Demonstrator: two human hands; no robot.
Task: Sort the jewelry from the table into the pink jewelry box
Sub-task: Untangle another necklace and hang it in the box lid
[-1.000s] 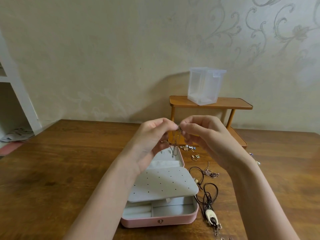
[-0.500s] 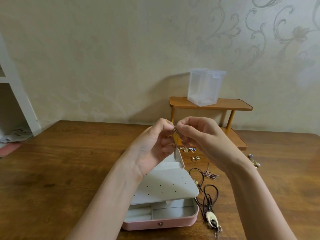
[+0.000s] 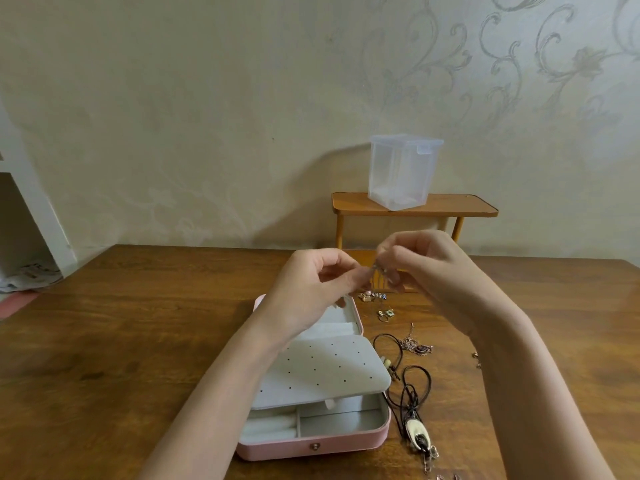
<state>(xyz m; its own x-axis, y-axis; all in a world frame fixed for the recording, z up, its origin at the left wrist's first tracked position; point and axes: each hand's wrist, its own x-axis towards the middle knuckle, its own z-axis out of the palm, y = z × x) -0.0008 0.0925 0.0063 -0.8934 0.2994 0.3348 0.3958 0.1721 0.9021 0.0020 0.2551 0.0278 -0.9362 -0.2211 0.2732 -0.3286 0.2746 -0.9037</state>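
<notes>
Hovering above the far end of the pink jewelry box (image 3: 311, 445), both hands are raised over the wooden bench (image 3: 121, 341) with fingertips nearly meeting. A small metallic jewelry piece (image 3: 378, 271), too fine to identify, is pinched between thumb and forefinger of the left hand (image 3: 311, 292) and gripped from the other side by the curled fingers of the right hand (image 3: 429, 268); thin strands dangle from it.

The box is laid open on the bench, its white perforated earring panel (image 3: 322, 372) angled above the grey-lined compartments at the near edge, and its lid is mostly hidden behind the left forearm.

Just right of the box, a black cord necklace (image 3: 412, 393) with an oval white pendant (image 3: 417, 436) is spread on the bench. Beyond it a rose-toned chain pendant (image 3: 417, 346) is seen, then a ring (image 3: 384, 316) and a small cluster of earrings (image 3: 370, 295) beneath the hands.

At the back, a translucent plastic container (image 3: 403, 171) is set on a small wooden shelf stand (image 3: 450, 206) against the wallpapered wall.
</notes>
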